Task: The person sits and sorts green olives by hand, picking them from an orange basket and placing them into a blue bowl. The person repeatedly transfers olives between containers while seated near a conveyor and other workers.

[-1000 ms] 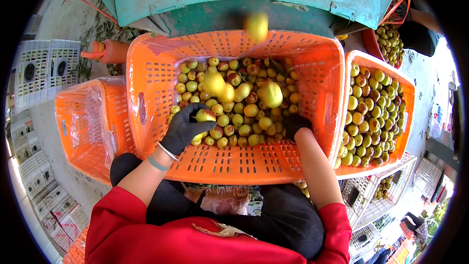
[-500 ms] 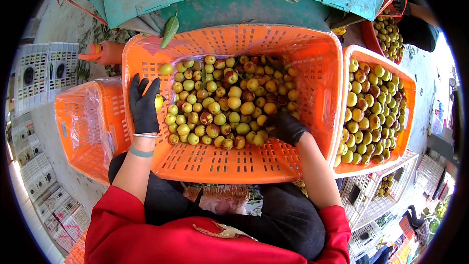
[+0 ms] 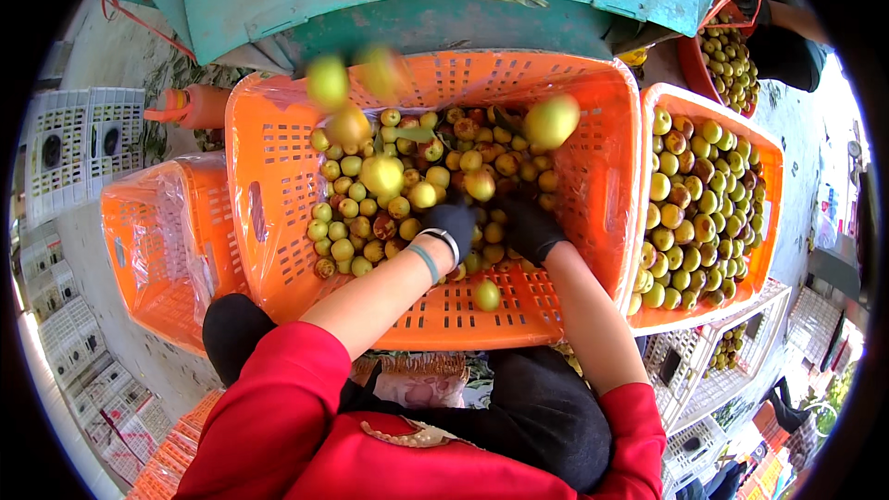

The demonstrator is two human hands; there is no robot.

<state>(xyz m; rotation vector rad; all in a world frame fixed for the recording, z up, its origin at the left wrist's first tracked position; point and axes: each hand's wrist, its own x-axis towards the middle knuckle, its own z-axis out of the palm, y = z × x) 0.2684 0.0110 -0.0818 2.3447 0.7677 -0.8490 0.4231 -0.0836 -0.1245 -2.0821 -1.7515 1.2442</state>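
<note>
A large orange plastic crate (image 3: 615,153) lined with clear film stands in front of me, holding a heap of green and brown jujubes (image 3: 356,218). Both my hands wear black gloves. My left hand (image 3: 451,225) reaches into the middle of the heap, close beside my right hand (image 3: 531,230), which is sunk in the fruit on its right side. The fingers of both are hidden by fruit and by the gloves' dark colour. Several jujubes are in mid-air above the heap, among them a large-looking green one (image 3: 553,121) and a blurred pair at the far left.
A teal chute-like cover (image 3: 435,9) hangs over the crate's far edge. Left stands another orange crate (image 3: 143,250) with film in it; right, an orange crate (image 3: 776,181) full of jujubes. White crates (image 3: 65,143) line the left. Another person's gloved hand shows at far right.
My left hand has left the crate's left side and moved right into the heap beside my right hand. My right hand has shifted slightly. Several jujubes now fly above the heap.
</note>
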